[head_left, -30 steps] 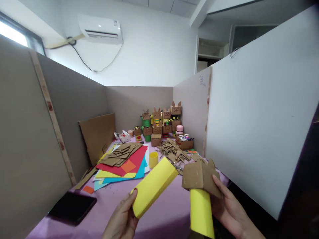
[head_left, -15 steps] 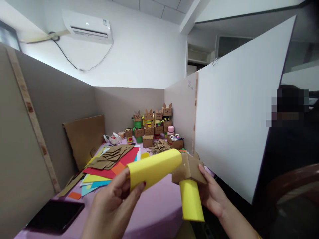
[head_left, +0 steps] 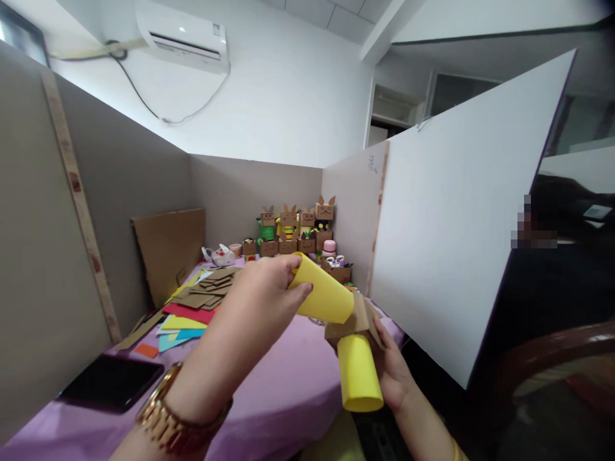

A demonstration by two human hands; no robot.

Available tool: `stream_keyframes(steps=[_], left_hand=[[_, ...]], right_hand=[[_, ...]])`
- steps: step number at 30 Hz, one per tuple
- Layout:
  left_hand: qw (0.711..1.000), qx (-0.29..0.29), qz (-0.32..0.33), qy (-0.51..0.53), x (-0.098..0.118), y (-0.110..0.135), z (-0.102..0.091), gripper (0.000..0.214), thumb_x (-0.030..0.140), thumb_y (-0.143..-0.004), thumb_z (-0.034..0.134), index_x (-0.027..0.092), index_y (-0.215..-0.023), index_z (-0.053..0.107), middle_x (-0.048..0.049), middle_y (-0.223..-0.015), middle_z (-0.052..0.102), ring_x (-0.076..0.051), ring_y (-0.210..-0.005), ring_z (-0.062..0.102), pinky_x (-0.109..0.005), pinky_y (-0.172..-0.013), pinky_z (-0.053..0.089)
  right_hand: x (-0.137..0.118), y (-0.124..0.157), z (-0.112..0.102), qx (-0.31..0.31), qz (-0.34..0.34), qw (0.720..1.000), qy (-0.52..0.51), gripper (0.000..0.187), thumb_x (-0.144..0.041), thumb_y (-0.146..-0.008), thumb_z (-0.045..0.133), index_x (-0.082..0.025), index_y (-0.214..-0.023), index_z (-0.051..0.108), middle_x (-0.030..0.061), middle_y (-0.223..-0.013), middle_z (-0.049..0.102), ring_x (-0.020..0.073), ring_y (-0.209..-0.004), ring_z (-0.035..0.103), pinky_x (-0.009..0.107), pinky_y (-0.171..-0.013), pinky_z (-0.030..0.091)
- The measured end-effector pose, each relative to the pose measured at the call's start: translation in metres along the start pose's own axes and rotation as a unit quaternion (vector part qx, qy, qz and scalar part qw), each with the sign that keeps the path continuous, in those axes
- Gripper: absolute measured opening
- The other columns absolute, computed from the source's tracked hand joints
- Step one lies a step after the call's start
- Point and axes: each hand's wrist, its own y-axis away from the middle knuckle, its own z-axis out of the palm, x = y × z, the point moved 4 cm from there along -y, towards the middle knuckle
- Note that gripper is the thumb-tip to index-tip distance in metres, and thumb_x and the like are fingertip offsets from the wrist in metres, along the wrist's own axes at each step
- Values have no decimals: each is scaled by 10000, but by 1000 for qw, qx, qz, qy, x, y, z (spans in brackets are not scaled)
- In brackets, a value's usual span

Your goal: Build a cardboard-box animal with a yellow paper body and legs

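Note:
My left hand (head_left: pixel 262 288) is closed round a rolled yellow paper tube (head_left: pixel 321 294), raised above the table with its far end touching the cardboard box. My right hand (head_left: pixel 391 368) grips a cardboard figure: a small brown box head (head_left: pixel 353 320) on top of a second yellow paper tube (head_left: pixel 356 374), held out over the table's near right edge. A gold watch (head_left: pixel 175 419) is on my left wrist.
A purple-covered table (head_left: pixel 283 397) holds a stack of coloured paper with cardboard pieces (head_left: pixel 199 304), a black tablet (head_left: pixel 110 382) at near left, and a group of finished cardboard figures (head_left: pixel 293 230) at the back. Board partitions (head_left: pixel 451 218) wall in the left, back and right.
My left hand has lifted and swung the yellow tube up to the right, onto the top of the cardboard head. My right hand has drawn the figure slightly left and down.

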Motion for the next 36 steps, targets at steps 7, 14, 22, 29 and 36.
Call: stream_keyframes(steps=[7,14,22,29,36], left_hand=[[997,-11,28,-73,21,-11,0,155,142,-749,567,196,-604,580,26,-538,575,-131,-485,506,-243,-481,285],[989,-44,63,-129,36,-6,8,193,118,-756,587,209,-589,552,46,-476,525,-120,-433,461,-267,-506,286],[980,-54,91,-166,37,-4,13,216,117,-751,554,218,-580,470,37,-519,513,-136,-494,468,-285,-510,242],[974,-71,90,-197,37,-5,15,166,132,-743,548,207,-605,499,29,-545,535,-129,-512,460,-280,-512,252],[972,-79,91,-202,32,-5,17,120,134,-749,534,199,-647,535,12,-595,579,-128,-546,476,-273,-524,284]], right_hand=[[16,-2,-8,-34,33,999,-26,567,-600,-875,479,-102,-1054,683,158,-994,768,265,-928,719,370,-910,489],[22,-2,-9,-56,46,997,-40,531,-572,-864,520,-96,-1006,709,135,-1000,772,245,-962,709,372,-991,449],[24,-1,-8,-54,52,996,-54,475,-510,-793,657,-80,-984,718,149,-995,771,247,-956,705,358,-959,472],[25,-4,-15,-49,66,995,-50,564,-571,-866,507,-69,-1005,724,168,-970,770,252,-882,718,361,-865,513],[25,-4,-12,-60,65,995,-56,628,-594,-909,386,-78,-1009,730,169,-1045,752,258,-977,697,370,-951,469]])
